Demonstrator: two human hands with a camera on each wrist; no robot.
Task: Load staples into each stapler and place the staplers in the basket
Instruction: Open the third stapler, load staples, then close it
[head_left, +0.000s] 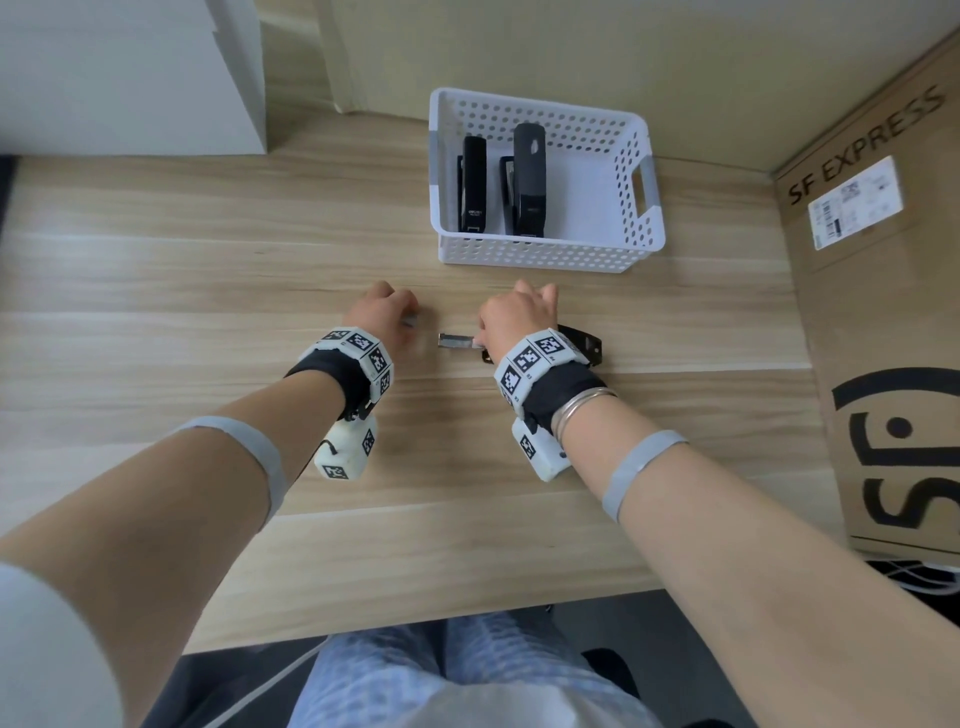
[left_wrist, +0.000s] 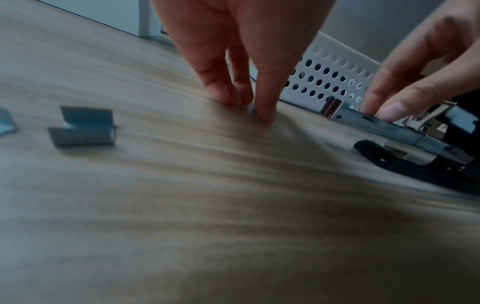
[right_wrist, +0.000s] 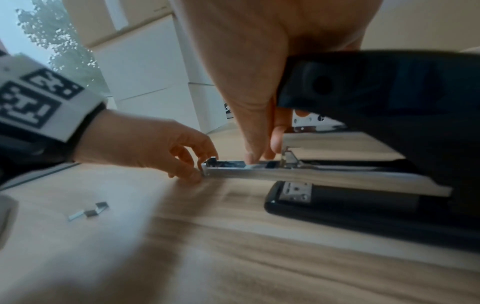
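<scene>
Loose staple strips, grey folded metal, lie on the wood-grain table at left. The left hand has its fingertips pinched on a small staple piece at the tabletop. The right hand grips an open black stapler, thumb and finger pressing its bright steel channel. Beyond, a perforated white plastic basket holds two black staplers, with bare floor at its right.

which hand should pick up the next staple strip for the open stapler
Left. The left hand is at the table beside the loose staple strips, while the right hand steadies the open stapler.
</scene>
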